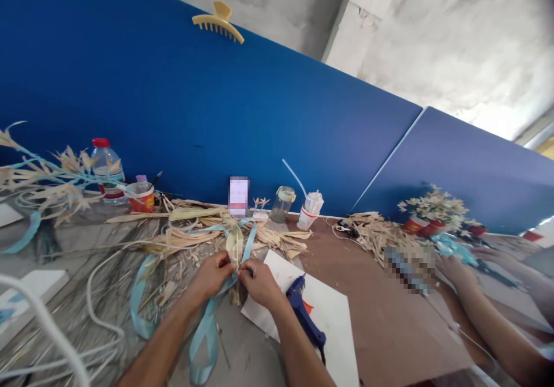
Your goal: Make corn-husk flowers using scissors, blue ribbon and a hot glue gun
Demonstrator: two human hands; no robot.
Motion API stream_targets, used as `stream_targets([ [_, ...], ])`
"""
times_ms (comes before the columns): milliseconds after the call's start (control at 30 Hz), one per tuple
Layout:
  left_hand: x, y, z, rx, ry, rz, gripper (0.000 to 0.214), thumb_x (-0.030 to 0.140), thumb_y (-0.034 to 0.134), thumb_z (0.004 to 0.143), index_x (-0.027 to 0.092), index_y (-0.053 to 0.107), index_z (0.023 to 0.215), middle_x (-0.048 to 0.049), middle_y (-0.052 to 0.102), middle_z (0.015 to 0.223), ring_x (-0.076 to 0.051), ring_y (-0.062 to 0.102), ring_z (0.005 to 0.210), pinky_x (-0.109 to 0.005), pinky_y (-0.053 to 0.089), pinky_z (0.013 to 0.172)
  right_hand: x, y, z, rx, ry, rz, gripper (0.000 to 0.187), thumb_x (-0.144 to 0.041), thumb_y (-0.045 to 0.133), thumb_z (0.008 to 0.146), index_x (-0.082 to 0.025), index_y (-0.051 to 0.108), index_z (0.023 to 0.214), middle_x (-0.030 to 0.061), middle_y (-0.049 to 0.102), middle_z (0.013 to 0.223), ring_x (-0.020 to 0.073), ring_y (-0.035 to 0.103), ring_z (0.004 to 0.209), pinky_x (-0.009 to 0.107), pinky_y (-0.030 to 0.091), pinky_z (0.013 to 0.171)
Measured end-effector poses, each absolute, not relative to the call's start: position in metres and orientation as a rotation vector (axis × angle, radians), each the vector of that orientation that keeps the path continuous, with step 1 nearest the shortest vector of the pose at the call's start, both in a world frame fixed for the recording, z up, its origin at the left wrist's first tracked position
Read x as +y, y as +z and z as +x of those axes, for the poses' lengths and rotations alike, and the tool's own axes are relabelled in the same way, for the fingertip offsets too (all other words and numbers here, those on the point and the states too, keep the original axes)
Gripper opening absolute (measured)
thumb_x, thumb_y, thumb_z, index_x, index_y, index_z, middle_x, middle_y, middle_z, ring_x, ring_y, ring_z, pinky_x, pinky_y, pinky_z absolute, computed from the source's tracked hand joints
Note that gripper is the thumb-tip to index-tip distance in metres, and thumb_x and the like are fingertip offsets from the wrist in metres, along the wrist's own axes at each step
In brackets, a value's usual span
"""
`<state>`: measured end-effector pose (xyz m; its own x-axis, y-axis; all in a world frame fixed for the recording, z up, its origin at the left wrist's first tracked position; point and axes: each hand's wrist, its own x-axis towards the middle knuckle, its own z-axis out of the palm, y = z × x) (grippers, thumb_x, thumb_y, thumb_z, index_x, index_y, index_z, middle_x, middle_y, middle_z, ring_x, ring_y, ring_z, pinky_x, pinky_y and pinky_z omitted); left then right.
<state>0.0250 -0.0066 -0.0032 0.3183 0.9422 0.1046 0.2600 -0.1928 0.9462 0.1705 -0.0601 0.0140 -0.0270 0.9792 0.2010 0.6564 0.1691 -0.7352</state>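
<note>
My left hand [213, 276] and my right hand [261, 281] meet over the table, thumbs and fingertips pinched close together. Between them rises a pale, greenish dried husk [235, 241], its lower end at my fingertips. A light blue ribbon [250, 243] runs down behind my right fingers. More blue ribbon [206, 332] hangs in a loop below my hands, and another curl [139, 300] lies left of my left wrist. Exactly what sits inside the pinch is too small to make out. Dried husks [277, 238] lie scattered just beyond my hands.
A blue glue gun [305, 312] rests on a white board [335, 323] beside my right forearm. White cable [93, 295] winds along the left. At the back stand a phone [239, 196], a jar [282, 204] and paper cups [306, 217]. Another person's hands [459, 274] work at right.
</note>
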Motion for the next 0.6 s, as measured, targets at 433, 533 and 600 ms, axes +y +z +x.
stream_targets([
  [433, -0.008, 0.002, 0.024, 1.371, 0.995, 1.66, 0.021, 0.03, 0.059, 0.062, 0.023, 0.043, 0.05, 0.0059, 0.045, 0.047, -0.014, 0.042, 0.051, -0.026, 0.028, 0.053, -0.064, 0.012, 0.156, -1.763, 0.458, -1.516, 0.015, -0.008, 0.059, 0.073, -0.02, 0.068, 0.073, 0.0017, 0.066, 0.071, 0.0169, 0.058, 0.073, 0.027, 0.04, 0.071],
  [533, -0.009, 0.002, 0.025, 1.374, 1.005, 1.653, 0.022, 0.033, 0.059, 0.064, 0.023, 0.044, 0.052, 0.0059, 0.045, 0.048, -0.014, 0.042, 0.051, -0.026, 0.029, 0.052, -0.067, 0.011, 0.153, -1.76, 0.383, -1.54, 0.009, -0.014, 0.062, 0.074, -0.019, 0.068, 0.078, 0.0033, 0.068, 0.075, 0.0192, 0.059, 0.078, 0.03, 0.039, 0.075],
  [600, -0.008, 0.001, 0.026, 1.366, 1.015, 1.633, 0.022, 0.034, 0.059, 0.065, 0.023, 0.045, 0.052, 0.0059, 0.045, 0.048, -0.014, 0.041, 0.051, -0.026, 0.029, 0.052, -0.07, 0.011, 0.151, -1.806, 0.284, -1.554, 0.009, -0.015, 0.062, 0.075, -0.019, 0.068, 0.081, 0.0052, 0.068, 0.079, 0.0214, 0.058, 0.083, 0.032, 0.038, 0.078],
])
